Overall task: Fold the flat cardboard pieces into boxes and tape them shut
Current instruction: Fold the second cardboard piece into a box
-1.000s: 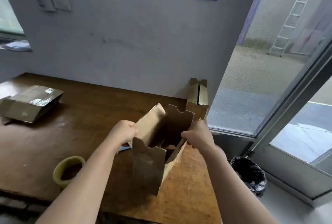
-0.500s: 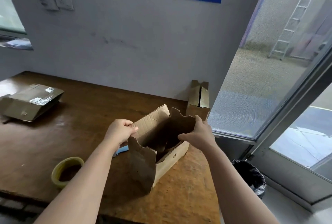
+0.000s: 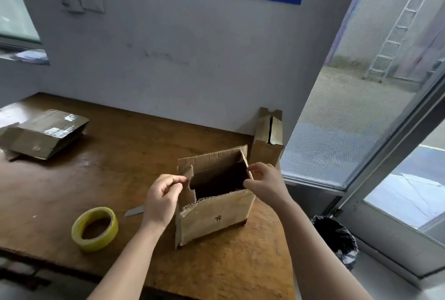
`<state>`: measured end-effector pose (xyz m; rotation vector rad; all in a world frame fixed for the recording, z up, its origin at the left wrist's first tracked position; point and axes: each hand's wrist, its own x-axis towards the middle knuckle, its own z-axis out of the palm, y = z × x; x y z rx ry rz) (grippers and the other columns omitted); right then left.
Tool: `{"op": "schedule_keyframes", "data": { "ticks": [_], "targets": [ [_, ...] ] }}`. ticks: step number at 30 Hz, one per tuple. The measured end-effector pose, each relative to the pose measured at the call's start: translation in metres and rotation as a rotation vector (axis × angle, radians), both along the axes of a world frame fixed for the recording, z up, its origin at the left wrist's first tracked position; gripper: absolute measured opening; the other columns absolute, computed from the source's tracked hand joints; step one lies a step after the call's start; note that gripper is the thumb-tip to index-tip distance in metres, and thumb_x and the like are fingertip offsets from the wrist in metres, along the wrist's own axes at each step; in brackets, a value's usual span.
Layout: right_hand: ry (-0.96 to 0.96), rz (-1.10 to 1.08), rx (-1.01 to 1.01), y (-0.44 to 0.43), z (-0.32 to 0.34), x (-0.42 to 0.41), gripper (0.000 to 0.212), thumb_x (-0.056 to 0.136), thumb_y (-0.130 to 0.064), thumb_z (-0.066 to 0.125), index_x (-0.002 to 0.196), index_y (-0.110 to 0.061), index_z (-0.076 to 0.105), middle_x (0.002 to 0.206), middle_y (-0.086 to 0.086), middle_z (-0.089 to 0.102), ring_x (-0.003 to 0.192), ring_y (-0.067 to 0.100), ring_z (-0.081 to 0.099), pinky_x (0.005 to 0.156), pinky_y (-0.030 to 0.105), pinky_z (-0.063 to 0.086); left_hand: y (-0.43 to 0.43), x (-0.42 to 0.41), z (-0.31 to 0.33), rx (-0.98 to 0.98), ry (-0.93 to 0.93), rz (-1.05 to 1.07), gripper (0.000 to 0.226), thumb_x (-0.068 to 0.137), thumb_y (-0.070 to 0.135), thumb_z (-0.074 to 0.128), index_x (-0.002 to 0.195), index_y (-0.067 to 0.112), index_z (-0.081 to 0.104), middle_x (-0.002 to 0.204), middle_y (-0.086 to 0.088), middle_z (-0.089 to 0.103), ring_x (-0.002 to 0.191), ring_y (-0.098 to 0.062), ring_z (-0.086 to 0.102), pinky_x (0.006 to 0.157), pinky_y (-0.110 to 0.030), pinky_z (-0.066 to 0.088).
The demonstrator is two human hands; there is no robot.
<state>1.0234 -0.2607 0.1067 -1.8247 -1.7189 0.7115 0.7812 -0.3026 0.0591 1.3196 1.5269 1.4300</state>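
A brown cardboard box (image 3: 216,215) stands upright on the wooden table (image 3: 120,167), its top open and its dark inside showing. My left hand (image 3: 162,199) is at the box's left side, with thumb and fingertips pinching the small left flap. At the box's right top corner my right hand (image 3: 266,185) pinches the right flap between thumb and fingers. The far flap stands up behind the opening. A yellow tape roll (image 3: 95,228) lies flat on the table, left of the box.
A small knife blade (image 3: 134,210) lies between tape and box. A taped flattened box (image 3: 45,133) sits far left. Another folded cardboard piece (image 3: 268,140) leans on the wall behind. The table ends just right of the box, above a black-bagged bin (image 3: 337,239).
The box has turned from a slanted pose to stand square in front of me. Both hands have shifted from its side walls up to the top flaps.
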Motion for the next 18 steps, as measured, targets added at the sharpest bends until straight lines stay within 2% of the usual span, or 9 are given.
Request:
{"op": "schedule_keyframes", "data": {
  "ticks": [3, 4, 6, 9, 11, 13, 15, 16, 18],
  "targets": [
    [0.065, 0.044, -0.021, 0.0, -0.002, -0.001, 0.043, 0.078, -0.019, 0.067, 0.121, -0.019, 0.064, 0.111, -0.001, 0.06, 0.099, 0.013, 0.058, 0.076, 0.02, 0.045, -0.001, -0.001, -0.003, 0.008, 0.134, -0.053, 0.032, 0.087, 0.013, 0.045, 0.085, 0.023, 0.075, 0.105, 0.009, 0.065, 0.104, -0.009, 0.057, 0.09, -0.025, 0.044],
    [0.075, 0.051, -0.024, 0.0, -0.003, -0.001, 0.042, 0.079, -0.019, 0.067, 0.121, -0.019, 0.065, 0.111, -0.002, 0.061, 0.097, 0.011, 0.058, 0.072, 0.016, 0.044, 0.001, -0.002, -0.005, -0.013, 0.198, -0.068, 0.033, 0.091, 0.006, 0.045, 0.091, 0.019, 0.076, 0.11, 0.008, 0.063, 0.108, -0.01, 0.054, 0.091, -0.023, 0.043],
    [0.052, 0.07, -0.015, 0.001, -0.003, -0.001, 0.037, 0.081, -0.021, 0.066, 0.118, -0.019, 0.068, 0.108, -0.006, 0.059, 0.092, 0.005, 0.056, 0.068, 0.01, 0.04, 0.005, -0.005, -0.009, -0.056, 0.293, -0.099, 0.034, 0.093, -0.002, 0.046, 0.101, 0.015, 0.075, 0.117, 0.008, 0.06, 0.112, -0.008, 0.048, 0.087, -0.008, 0.036],
    [-0.039, 0.128, -0.029, 0.001, -0.003, 0.001, 0.023, 0.086, -0.028, 0.062, 0.104, -0.022, 0.075, 0.107, -0.012, 0.057, 0.088, -0.001, 0.05, 0.061, 0.008, 0.033, 0.01, -0.009, -0.009, -0.094, 0.318, -0.166, 0.032, 0.093, -0.001, 0.047, 0.107, 0.013, 0.073, 0.121, 0.006, 0.055, 0.109, 0.003, 0.045, 0.082, -0.001, 0.033],
    [-0.093, 0.162, -0.041, 0.0, -0.003, 0.002, 0.024, 0.089, -0.035, 0.059, 0.099, -0.024, 0.077, 0.108, -0.014, 0.057, 0.088, -0.003, 0.047, 0.062, 0.008, 0.03, 0.012, -0.011, -0.009, -0.106, 0.328, -0.202, 0.031, 0.095, 0.001, 0.046, 0.109, 0.01, 0.072, 0.125, 0.004, 0.054, 0.112, 0.004, 0.044, 0.091, -0.007, 0.032],
    [-0.134, 0.199, -0.031, -0.002, -0.001, 0.003, 0.036, 0.091, -0.052, 0.054, 0.095, -0.025, 0.078, 0.105, -0.016, 0.058, 0.089, -0.004, 0.047, 0.065, 0.005, 0.032, 0.013, -0.014, -0.01, -0.121, 0.346, -0.22, 0.031, 0.098, 0.005, 0.043, 0.112, 0.011, 0.07, 0.131, 0.006, 0.052, 0.122, -0.004, 0.04, 0.1, -0.018, 0.03],
    [-0.123, 0.24, -0.009, -0.005, 0.001, 0.004, 0.056, 0.083, -0.071, 0.048, 0.093, -0.026, 0.079, 0.098, -0.02, 0.057, 0.09, -0.006, 0.049, 0.069, 0.002, 0.034, 0.013, -0.016, -0.01, -0.134, 0.325, -0.24, 0.033, 0.101, 0.014, 0.039, 0.116, 0.012, 0.069, 0.136, 0.005, 0.05, 0.128, -0.008, 0.037, 0.105, -0.024, 0.029],
    [-0.103, 0.263, -0.002, -0.006, 0.003, 0.005, 0.063, 0.076, -0.078, 0.047, 0.093, -0.025, 0.078, 0.095, -0.023, 0.056, 0.09, -0.006, 0.049, 0.07, 0.001, 0.035, 0.012, -0.016, -0.01, -0.14, 0.301, -0.255, 0.037, 0.1, 0.022, 0.036, 0.117, 0.013, 0.068, 0.139, 0.004, 0.048, 0.13, -0.009, 0.037, 0.107, -0.024, 0.029],
    [-0.112, 0.309, -0.012, -0.006, 0.004, 0.006, 0.07, 0.065, -0.081, 0.053, 0.098, -0.025, 0.077, 0.096, -0.024, 0.055, 0.093, -0.004, 0.048, 0.069, 0.002, 0.035, 0.01, -0.015, -0.01, -0.146, 0.235, -0.268, 0.053, 0.09, 0.036, 0.03, 0.121, 0.012, 0.065, 0.142, 0.004, 0.045, 0.129, -0.005, 0.037, 0.102, -0.013, 0.029]
  ]
}}
